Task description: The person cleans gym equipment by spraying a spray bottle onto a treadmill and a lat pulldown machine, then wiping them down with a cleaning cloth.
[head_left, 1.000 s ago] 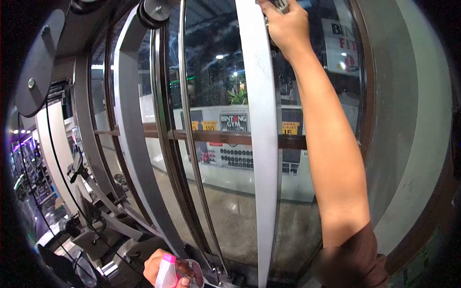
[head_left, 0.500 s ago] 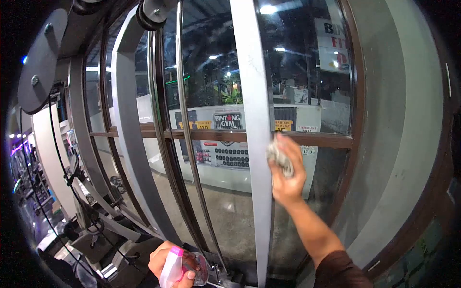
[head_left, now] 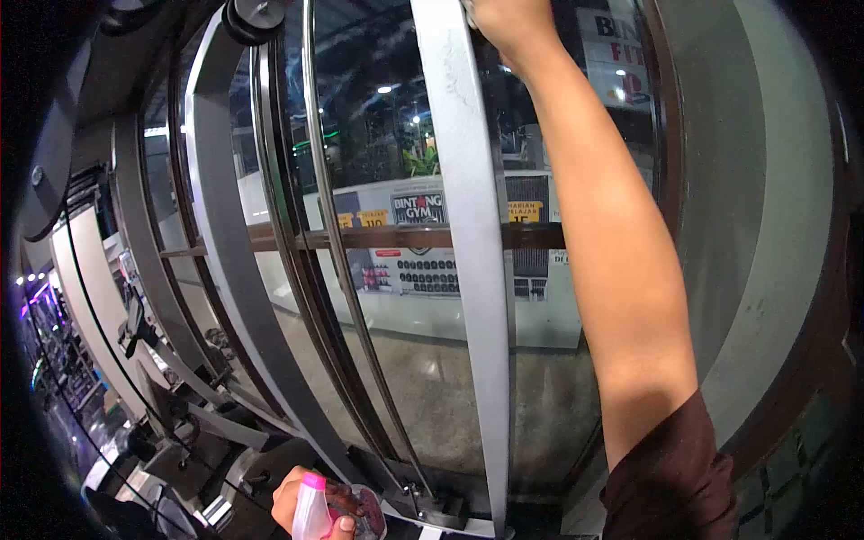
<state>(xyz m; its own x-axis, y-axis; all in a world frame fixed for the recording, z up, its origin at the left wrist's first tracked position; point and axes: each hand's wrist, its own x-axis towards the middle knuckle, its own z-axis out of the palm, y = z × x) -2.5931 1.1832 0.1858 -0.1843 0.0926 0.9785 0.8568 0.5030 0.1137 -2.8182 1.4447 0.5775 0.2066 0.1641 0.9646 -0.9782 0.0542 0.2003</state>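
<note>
My right hand is high at the top edge, against the right side of a grey metal upright. Its fingers are closed round a pale cloth, of which only a bit shows. Low in the view, my left hand is wrapped round a clear spray bottle with a pink and white top, near the foot of the machine frame.
Chrome guide rods and a second grey upright stand left of the main one. A pulley hangs above. Behind is a brown-framed window; black cables and gym machines fill the left.
My right hand has moved up along the upright with the cloth, from mid-height to the top edge. The view has shifted slightly. My left hand still holds the bottle, a little lower.
</note>
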